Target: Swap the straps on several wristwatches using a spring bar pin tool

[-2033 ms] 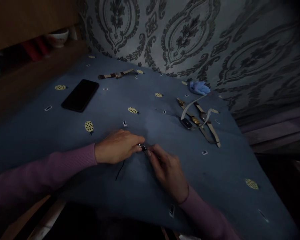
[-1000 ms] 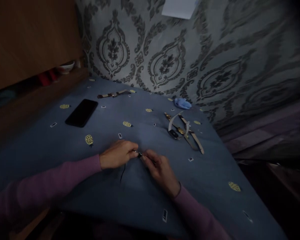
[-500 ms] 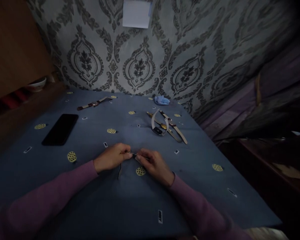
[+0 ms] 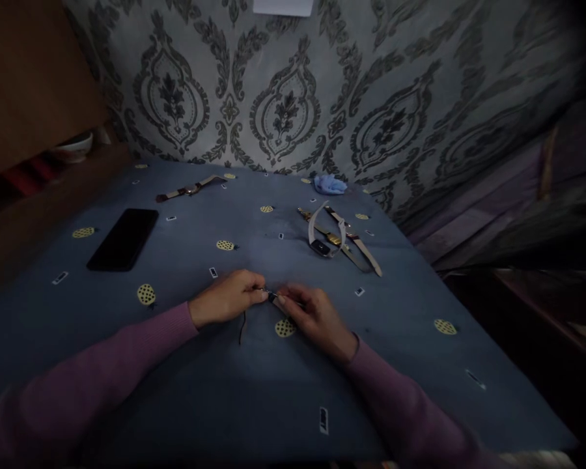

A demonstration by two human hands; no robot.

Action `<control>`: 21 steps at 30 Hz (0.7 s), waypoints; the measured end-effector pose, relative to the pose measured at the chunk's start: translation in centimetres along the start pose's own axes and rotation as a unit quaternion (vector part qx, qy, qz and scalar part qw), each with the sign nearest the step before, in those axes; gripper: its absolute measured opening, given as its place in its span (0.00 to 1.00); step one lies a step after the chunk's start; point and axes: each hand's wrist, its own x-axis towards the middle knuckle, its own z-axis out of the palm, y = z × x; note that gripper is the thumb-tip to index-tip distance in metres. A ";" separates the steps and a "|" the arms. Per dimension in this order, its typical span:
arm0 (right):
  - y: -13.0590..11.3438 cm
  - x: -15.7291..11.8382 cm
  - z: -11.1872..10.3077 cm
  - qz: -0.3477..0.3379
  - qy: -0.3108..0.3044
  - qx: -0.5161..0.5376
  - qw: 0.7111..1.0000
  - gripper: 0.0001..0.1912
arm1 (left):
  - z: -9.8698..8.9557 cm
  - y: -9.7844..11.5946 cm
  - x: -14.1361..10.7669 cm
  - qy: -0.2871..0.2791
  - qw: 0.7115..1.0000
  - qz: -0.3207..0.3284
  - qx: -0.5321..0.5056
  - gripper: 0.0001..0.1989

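Note:
My left hand (image 4: 228, 298) and my right hand (image 4: 318, 317) meet low over the middle of the table, fingertips pinched and close together. Between them they grip a small wristwatch (image 4: 272, 296), dark with a shiny bit, mostly covered by the fingers. Its thin dark strap (image 4: 243, 329) dangles below my left hand. Beyond my right hand lie a smart band with a pale strap (image 4: 321, 247), a gold-coloured watch (image 4: 334, 240) and a watch with a brown and beige strap (image 4: 366, 253), partly overlapping.
A black phone (image 4: 124, 240) lies flat at the left. Another strapped watch (image 4: 190, 189) rests farther back. A crumpled blue cloth or bag (image 4: 330, 184) sits near the patterned wall (image 4: 286, 111). The blue tablecloth (image 4: 185, 404) has pineapple prints; wooden furniture (image 4: 39, 85) borders the left side.
The camera view has shifted, so the table appears slightly higher and more to the right. Both hands keep their pinch on the watch, with little visible movement over the cloth.

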 end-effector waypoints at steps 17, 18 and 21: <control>-0.5 0.0 -0.2 -0.043 -0.004 -0.053 0.998 0.13 | 0.1 -0.1 0.1 0.003 0.999 -0.021 -0.025 0.11; -0.6 -0.1 -0.2 -0.049 -0.006 -0.061 0.997 0.13 | 0.1 -0.1 0.2 0.005 0.999 -0.025 -0.029 0.11; -0.6 -0.1 -0.2 -0.062 -0.021 -0.083 0.994 0.14 | 0.3 -0.1 0.3 0.010 0.999 -0.037 -0.038 0.10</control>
